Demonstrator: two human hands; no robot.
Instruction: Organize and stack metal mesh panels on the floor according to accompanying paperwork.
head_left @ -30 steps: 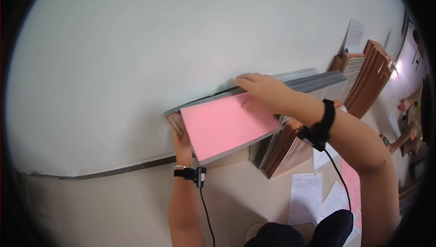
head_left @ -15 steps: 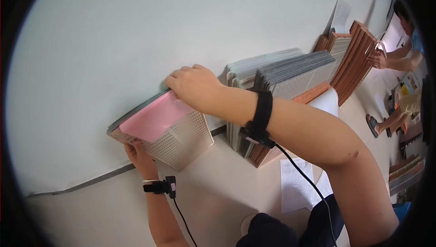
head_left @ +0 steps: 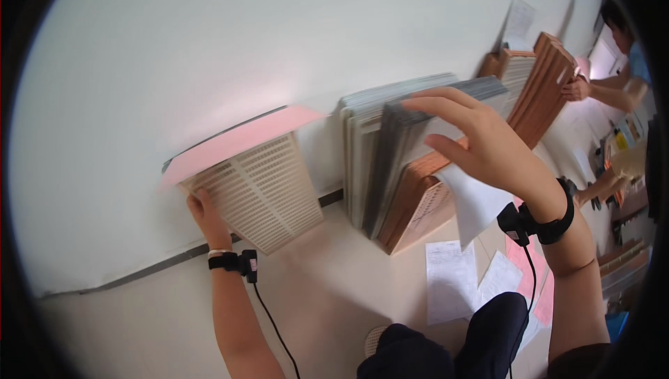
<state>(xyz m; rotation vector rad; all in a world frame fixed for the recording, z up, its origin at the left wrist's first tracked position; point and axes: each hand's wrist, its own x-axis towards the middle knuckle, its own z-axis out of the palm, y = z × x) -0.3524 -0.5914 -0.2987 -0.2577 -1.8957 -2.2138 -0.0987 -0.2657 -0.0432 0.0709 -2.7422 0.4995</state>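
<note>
My left hand (head_left: 203, 213) grips the lower left edge of a beige perforated panel (head_left: 268, 187), which leans against the wall. A pink sheet (head_left: 240, 140) lies across the top of that panel, with a thin dark edge showing behind it. My right hand (head_left: 481, 138) hangs in the air over the stacked panels to the right, its fingers and thumb spread with nothing between them. Below and beside it stand dark grey panels (head_left: 396, 152), pale panels (head_left: 359, 163) and reddish-brown panels (head_left: 408, 208). A white sheet (head_left: 477, 201) droops over the reddish-brown ones.
Printed papers (head_left: 451, 285) and pink sheets (head_left: 523, 260) lie on the floor by my knees. Farther right, brown panels (head_left: 547, 93) lean in a row, and another person's hands (head_left: 577, 88) touch them. Cables hang from both my wrist straps.
My right hand has left the pink sheet and moved right, opening over the stacked panels. The pink sheet has gone from hanging down the panel's front to lying across its top.
</note>
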